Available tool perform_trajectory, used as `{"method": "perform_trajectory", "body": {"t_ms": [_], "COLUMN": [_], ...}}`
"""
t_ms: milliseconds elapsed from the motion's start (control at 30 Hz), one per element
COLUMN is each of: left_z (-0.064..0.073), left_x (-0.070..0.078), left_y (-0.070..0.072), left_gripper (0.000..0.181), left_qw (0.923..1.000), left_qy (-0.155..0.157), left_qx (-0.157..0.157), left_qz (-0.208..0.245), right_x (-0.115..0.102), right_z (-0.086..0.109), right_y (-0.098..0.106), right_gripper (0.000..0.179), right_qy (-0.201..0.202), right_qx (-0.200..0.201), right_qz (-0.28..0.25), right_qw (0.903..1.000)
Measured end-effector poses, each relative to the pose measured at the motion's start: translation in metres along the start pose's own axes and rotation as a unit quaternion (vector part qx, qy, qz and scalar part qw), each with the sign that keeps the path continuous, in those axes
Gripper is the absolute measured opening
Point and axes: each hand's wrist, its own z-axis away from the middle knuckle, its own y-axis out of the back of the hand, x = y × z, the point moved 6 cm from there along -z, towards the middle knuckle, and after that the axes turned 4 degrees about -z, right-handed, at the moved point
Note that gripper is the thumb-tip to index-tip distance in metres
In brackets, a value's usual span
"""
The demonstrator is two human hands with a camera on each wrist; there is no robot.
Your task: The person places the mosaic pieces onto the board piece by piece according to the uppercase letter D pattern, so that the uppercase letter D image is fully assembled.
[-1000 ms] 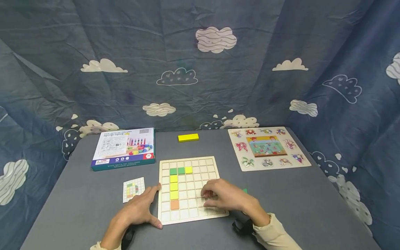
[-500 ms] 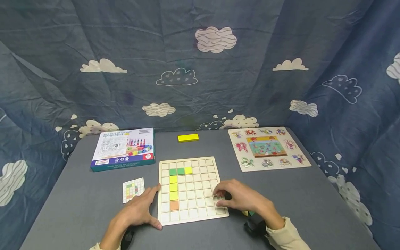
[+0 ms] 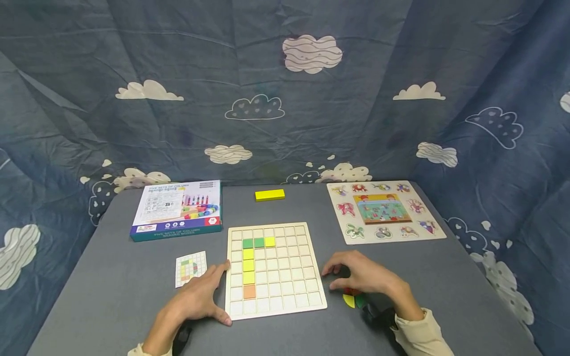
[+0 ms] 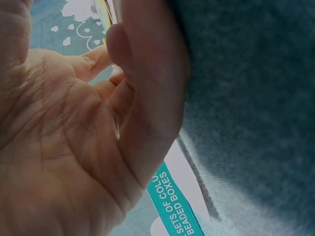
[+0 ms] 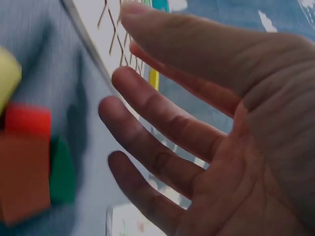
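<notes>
A pale wooden grid board (image 3: 285,301) lies in the middle of the table. On its left part sit green tiles (image 3: 253,243), several yellow tiles (image 3: 248,265) and an orange tile (image 3: 249,291). My left hand (image 3: 198,296) rests against the board's left edge, thumb near the lower corner, fingers spread. To the right of the board hovers my right hand (image 3: 362,274), fingers relaxed, nothing between them in the right wrist view. Partly hidden below it are loose pieces: a yellow one (image 3: 349,300), a green one (image 5: 61,172), a red one (image 5: 29,120) and an orange one (image 5: 24,177).
A small pattern card (image 3: 190,268) lies left of the board, partly behind the left hand. A boxed game (image 3: 178,207) stands at the back left, a yellow block (image 3: 269,195) at the back middle. An animal picture board (image 3: 385,212) lies back right, before a cloud-print curtain (image 3: 285,138).
My right hand has moved right, off the grid board to beside it, bringing the loose pieces beneath into view. The left hand stays at the board's edge; the tiles are unchanged.
</notes>
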Motion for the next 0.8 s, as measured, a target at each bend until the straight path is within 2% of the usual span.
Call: {"method": "perform_trajectory", "body": {"t_ms": [167,400,633,800], "left_z": [0.001,0.001,0.001,0.000], "left_x": [0.001,0.001,0.000,0.000], "left_y": [0.001,0.001,-0.001,-0.001], "left_gripper": [0.131,0.131,0.131,0.131], "left_qw": [1.0000,1.0000,1.0000,1.0000], "left_qy": [-0.002,-0.005,-0.003,0.000], "left_qx": [-0.002,0.004,0.001,0.000], "left_qz": [-0.001,-0.002,0.004,-0.002], "right_x": [0.011,0.020,0.031,0.036], "right_z": [0.012,0.028,0.028,0.027], "right_y": [0.014,0.034,0.027,0.022], "right_gripper": [0.021,0.023,0.017,0.019], "right_qy": [-0.018,-0.026,-0.048,-0.058], "right_qx": [-0.007,0.020,-0.020,-0.039], "right_qz": [-0.022,0.005,-0.016,-0.041], "right_qw": [0.9996,0.9995,0.9985,0.9967]}}
